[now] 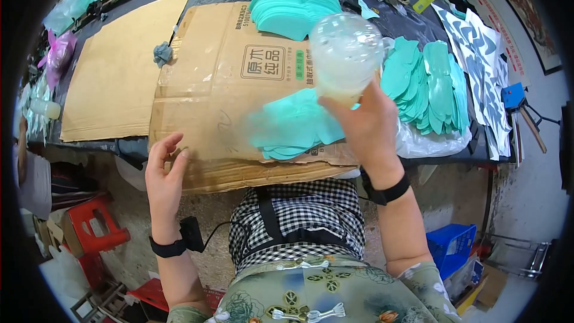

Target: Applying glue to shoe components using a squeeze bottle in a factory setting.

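The right hand (372, 127) grips a rounded, cloudy clear-plastic bottle (345, 54) above smooth, fanned teal sole-shaped sheets (302, 121) on brown corrugated cardboard (203, 78). The left hand (162, 173), empty, fingers loosely parted, is by its near left edge. A thick far teal stack (290, 6) and looser right-hand teal piles (427, 87) remain; which are finished, I cannot tell.

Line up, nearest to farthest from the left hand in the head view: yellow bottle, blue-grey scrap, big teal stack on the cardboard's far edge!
1. Blue-grey scrap, ahead of the left hand.
2. Big teal stack, ahead and right.
3. Yellow bottle, farthest right.
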The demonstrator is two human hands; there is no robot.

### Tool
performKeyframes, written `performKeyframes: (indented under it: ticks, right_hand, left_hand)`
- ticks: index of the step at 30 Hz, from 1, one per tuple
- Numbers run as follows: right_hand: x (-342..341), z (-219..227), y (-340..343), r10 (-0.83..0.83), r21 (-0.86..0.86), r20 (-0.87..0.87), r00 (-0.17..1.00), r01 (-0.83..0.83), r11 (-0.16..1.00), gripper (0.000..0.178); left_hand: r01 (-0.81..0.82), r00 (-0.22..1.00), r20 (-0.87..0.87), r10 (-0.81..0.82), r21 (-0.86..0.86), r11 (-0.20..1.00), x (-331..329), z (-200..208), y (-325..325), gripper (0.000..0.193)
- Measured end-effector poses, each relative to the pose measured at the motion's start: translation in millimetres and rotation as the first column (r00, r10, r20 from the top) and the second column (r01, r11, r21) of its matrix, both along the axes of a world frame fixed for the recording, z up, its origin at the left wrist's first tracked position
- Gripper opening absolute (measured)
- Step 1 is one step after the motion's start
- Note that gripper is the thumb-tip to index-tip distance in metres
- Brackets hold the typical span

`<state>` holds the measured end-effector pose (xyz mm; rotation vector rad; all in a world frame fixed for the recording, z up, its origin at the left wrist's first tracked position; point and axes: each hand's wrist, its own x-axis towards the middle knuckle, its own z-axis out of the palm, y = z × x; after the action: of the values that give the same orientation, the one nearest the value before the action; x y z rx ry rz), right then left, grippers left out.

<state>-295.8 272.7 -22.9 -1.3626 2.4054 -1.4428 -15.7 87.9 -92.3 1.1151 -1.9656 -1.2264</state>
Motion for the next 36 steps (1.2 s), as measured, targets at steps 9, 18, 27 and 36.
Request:
performKeyframes:
  ticks: [9, 18, 27, 36]
  right_hand:
    - [62.1, -22.1, 2.3, 0.286, -0.08, -0.11, 0.952, -0.296, 0.952, 0.055]
    - [-61.7, -21.5, 123.1, -0.452, 0.054, 0.28, 0.847, 0.456, 0.888, 0.032]
    - [-54.4, -45.9, 159.4, -0.199, -0.383, 0.65, 0.733, 0.543, 0.747, 0.045]
    - [-45.9, -29.4, 116.0, 0.062, -0.499, 0.615, 0.786, 0.328, 0.802, 0.035]
  left_hand:
    - [0.271, 0.961, 0.12, -0.249, -0.236, 0.933, -68.5, 26.1, 17.6, 0.029]
    - [0.448, 0.874, 0.322, -0.364, -0.242, 0.861, -94.4, 16.9, 56.9, 0.041]
    - [0.279, 0.954, 0.053, -0.296, 0.207, 0.938, -103.9, 28.6, 63.1, 0.027]
    - [0.331, 0.944, -0.118, -0.309, 0.389, 0.86, -117.2, 61.7, 61.2, 0.009]
